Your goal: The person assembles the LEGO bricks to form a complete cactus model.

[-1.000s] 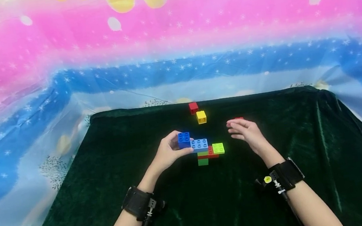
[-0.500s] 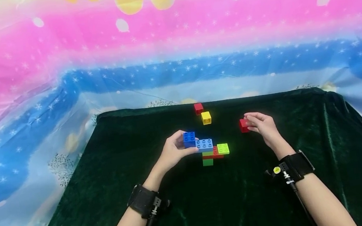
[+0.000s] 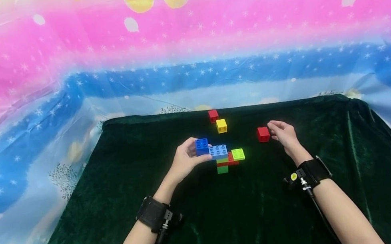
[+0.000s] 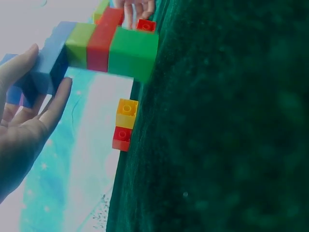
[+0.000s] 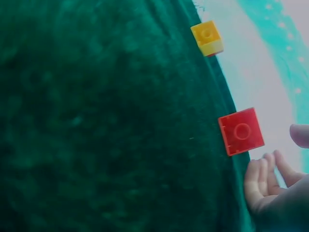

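My left hand (image 3: pixel 184 162) holds a joined stack of toy building bricks up over the cloth. Thumb and fingers grip its blue end, where a dark blue brick (image 3: pixel 201 146) sits on a light blue brick (image 3: pixel 218 152). In the left wrist view, lime, red (image 4: pixel 102 44) and green (image 4: pixel 134 52) bricks follow below the light blue one. A second lime brick (image 3: pixel 238 154) sits at the stack's right. My right hand (image 3: pixel 284 135) is just right of a loose red brick (image 3: pixel 263 134). In the right wrist view its thumb (image 5: pixel 300 135) and fingers stand apart, with nothing between them.
Farther back on the dark green cloth (image 3: pixel 249 212) lie a yellow brick (image 3: pixel 221 126) and another red brick (image 3: pixel 213 116), close together. A patterned pink and blue curtain (image 3: pixel 197 73) rises behind. Black camera straps (image 3: pixel 154 214) with cables are on both wrists.
My right hand, earlier in front of the red brick, has moved right to beside it, so the brick shows fully. The left hand keeps its grip on the brick stack.
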{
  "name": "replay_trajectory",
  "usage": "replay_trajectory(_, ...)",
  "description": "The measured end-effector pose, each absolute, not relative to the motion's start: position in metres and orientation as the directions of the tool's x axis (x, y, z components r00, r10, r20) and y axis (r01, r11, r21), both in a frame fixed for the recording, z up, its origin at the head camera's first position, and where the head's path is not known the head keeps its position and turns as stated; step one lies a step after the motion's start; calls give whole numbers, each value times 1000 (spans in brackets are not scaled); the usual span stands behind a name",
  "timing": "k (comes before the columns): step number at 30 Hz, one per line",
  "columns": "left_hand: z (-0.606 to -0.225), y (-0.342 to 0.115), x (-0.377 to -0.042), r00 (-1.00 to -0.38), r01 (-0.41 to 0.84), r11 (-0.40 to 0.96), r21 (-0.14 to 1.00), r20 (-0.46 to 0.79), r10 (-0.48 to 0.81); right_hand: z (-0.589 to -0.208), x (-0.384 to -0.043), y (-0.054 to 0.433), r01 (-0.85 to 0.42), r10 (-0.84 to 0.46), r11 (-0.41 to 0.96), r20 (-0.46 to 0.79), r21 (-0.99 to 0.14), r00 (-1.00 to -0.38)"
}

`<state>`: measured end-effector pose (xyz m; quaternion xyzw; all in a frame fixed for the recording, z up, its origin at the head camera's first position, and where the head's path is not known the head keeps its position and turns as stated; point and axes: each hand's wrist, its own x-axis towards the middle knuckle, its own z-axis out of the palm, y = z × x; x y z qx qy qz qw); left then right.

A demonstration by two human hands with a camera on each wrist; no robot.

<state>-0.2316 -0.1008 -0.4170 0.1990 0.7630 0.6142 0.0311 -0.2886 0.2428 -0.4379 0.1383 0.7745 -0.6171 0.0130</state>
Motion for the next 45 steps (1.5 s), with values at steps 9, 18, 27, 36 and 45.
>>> replay_trajectory(9, -417, -101, -232, -921, 278, 151, 948, 219, 321, -445, -292, 243, 230, 57, 360, -225, -904, -973)
replay_trajectory(18, -414, -104, -238, -902, 301, 181, 936, 218, 373, -451, -295, 240, 234, 44, 404, -237, -884, -970)
replay_trajectory(27, -411, -101, -239, -902, 286, 212, 934, 188, 387, -456, -290, 238, 185, 45, 414, -183, -891, -982)
replay_trajectory(36, -412, -99, -239, -904, 275, 195, 941, 184, 385, -457, -284, 242, 155, 69, 377, -139, -913, -988)
replay_trajectory(45, -411, -99, -239, -912, 259, 206, 943, 169, 373, -454, -279, 246, 144, 32, 288, -141, -947, -989)
